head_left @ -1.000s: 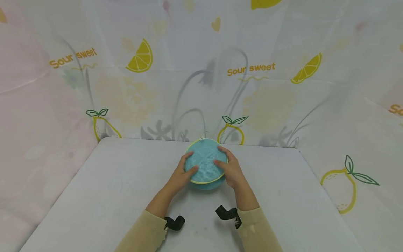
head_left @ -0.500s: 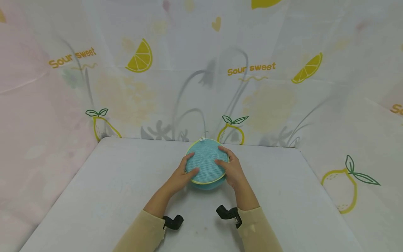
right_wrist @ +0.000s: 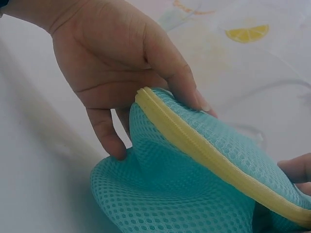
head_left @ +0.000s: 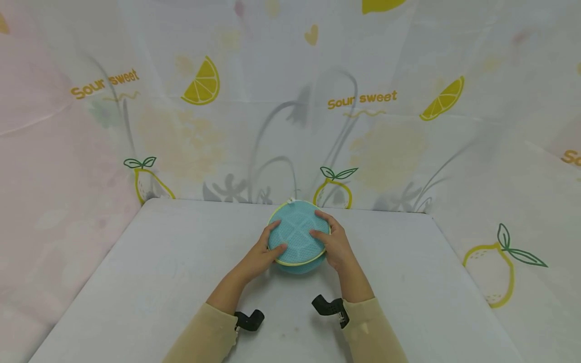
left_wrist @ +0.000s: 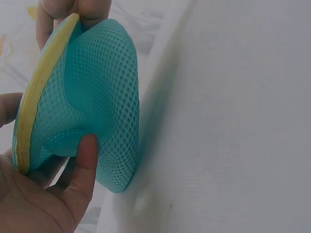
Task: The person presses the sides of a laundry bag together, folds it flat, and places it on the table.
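Observation:
A round, light-blue mesh laundry bag (head_left: 297, 232) with a yellow zipper band (left_wrist: 41, 82) is held between both hands at the far middle of the table, its flat round top facing up toward the head view. My left hand (head_left: 260, 257) grips its left edge, thumb on the near side. On the opposite edge, my right hand (head_left: 337, 247) holds the rim with thumb and fingers. The wrist views show the mesh side wall (left_wrist: 112, 82) dented inward below the zipper. A white zipper pull (head_left: 291, 200) sits at the far edge. The bag's inside is hidden.
A white table top (head_left: 181, 282) lies beneath, its back edge close behind the bag. Behind and at both sides hangs a pale cloth (head_left: 254, 50) printed with lemons and lettering. Black wrist cameras (head_left: 249, 320) stick out from both sleeves.
The bag and both hands have shifted very slightly to the right since a second ago. Both hands keep the same hold on it.

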Motion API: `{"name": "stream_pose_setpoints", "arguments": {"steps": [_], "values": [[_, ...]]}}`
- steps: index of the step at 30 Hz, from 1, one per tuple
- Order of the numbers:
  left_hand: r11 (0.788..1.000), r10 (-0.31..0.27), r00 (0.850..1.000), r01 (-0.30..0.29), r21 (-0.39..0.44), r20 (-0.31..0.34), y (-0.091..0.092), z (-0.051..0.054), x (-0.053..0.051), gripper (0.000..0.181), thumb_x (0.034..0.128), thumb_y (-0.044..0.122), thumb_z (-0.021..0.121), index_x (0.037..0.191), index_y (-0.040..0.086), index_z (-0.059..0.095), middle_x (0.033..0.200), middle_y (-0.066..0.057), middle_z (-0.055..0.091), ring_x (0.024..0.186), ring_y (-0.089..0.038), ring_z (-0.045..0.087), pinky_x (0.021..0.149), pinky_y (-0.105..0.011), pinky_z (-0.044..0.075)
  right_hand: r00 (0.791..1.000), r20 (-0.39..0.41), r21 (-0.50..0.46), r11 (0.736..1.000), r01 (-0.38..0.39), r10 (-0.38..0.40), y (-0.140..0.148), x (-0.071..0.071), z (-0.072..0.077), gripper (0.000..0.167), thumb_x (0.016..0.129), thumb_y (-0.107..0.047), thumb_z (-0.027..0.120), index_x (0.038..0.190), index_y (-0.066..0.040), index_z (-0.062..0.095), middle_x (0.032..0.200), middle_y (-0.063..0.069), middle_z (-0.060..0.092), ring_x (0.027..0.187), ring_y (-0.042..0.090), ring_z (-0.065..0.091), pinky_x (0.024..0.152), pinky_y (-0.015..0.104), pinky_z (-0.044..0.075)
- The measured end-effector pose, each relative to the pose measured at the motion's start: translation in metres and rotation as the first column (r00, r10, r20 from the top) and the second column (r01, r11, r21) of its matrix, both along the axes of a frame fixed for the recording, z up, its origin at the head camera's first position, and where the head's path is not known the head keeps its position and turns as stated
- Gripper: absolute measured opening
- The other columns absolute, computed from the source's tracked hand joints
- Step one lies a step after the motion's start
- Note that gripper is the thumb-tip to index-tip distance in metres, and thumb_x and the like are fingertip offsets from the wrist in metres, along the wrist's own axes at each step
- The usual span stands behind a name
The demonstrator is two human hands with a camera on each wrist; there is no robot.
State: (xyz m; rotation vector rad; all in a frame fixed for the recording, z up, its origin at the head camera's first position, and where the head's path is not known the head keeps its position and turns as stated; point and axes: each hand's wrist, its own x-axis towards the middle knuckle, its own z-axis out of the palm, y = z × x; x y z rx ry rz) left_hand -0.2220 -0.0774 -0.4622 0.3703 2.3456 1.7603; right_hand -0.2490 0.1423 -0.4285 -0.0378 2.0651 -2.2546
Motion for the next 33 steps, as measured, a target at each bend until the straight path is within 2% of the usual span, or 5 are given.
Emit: {"name": "stream_pose_setpoints", "arguments": {"steps": [4,9,13,23,33], "values": [[1.000,0.013,1.000,-0.013,0.029,0.012,0.0014,-0.0015,-0.0009,0.075,0.1007,0.037,0.060,0.160,0.030,0.015,0.166,-0.018,0.006,0.151,-0.041,0.010,0.118,-0.061,0.013,1.000,0.004,0.003,1.000,-0.002,0.002,0.0004,0.0000,-0.0002,0.061,0.092,0.008,0.065,0.148,-0.007,0.046,0.162,0.013,0.025,0.148,0.031,0.024,0.120,0.046,0.023],[0.996,0.076,0.997,-0.078,0.048,0.029,0.0027,-0.0037,-0.0031,0.075,0.0977,0.035,0.065,0.159,0.031,0.022,0.167,-0.015,0.010,0.152,-0.039,0.011,0.119,-0.060,0.013,1.000,0.019,0.026,1.000,-0.014,0.013,0.0011,-0.0004,-0.0015,0.061,0.093,0.005,0.065,0.149,-0.008,0.045,0.162,0.014,0.024,0.148,0.032,0.023,0.120,0.047,0.022],[0.990,0.115,0.993,-0.116,0.084,0.016,0.0033,-0.0039,-0.0038,0.074,0.0961,0.030,0.068,0.158,0.028,0.027,0.166,-0.015,0.012,0.152,-0.038,0.011,0.119,-0.059,0.012,0.999,0.030,0.028,0.999,-0.024,0.023,0.0003,-0.0004,-0.0021,0.061,0.094,0.004,0.064,0.150,-0.009,0.044,0.163,0.014,0.023,0.149,0.032,0.022,0.120,0.048,0.020],[0.964,0.136,0.991,-0.128,0.231,-0.018,0.0045,-0.0040,-0.0036,0.068,0.0966,0.016,0.066,0.155,0.024,0.033,0.166,-0.011,0.015,0.153,-0.031,0.012,0.122,-0.050,0.011,0.999,0.045,0.062,0.998,-0.033,0.030,-0.0035,0.0004,-0.0051,0.060,0.097,0.000,0.061,0.152,-0.012,0.040,0.165,0.013,0.017,0.152,0.032,0.012,0.122,0.048,0.014],[0.952,0.166,0.986,-0.158,0.263,-0.006,0.0053,-0.0070,-0.0040,0.065,0.0969,0.012,0.065,0.154,0.022,0.035,0.165,-0.010,0.019,0.152,-0.031,0.017,0.121,-0.048,0.016,0.998,0.050,0.134,0.990,-0.041,0.035,-0.0066,0.0036,-0.0069,0.058,0.099,-0.006,0.061,0.152,-0.013,0.040,0.165,0.014,0.017,0.152,0.033,0.011,0.122,0.050,0.013]]}}
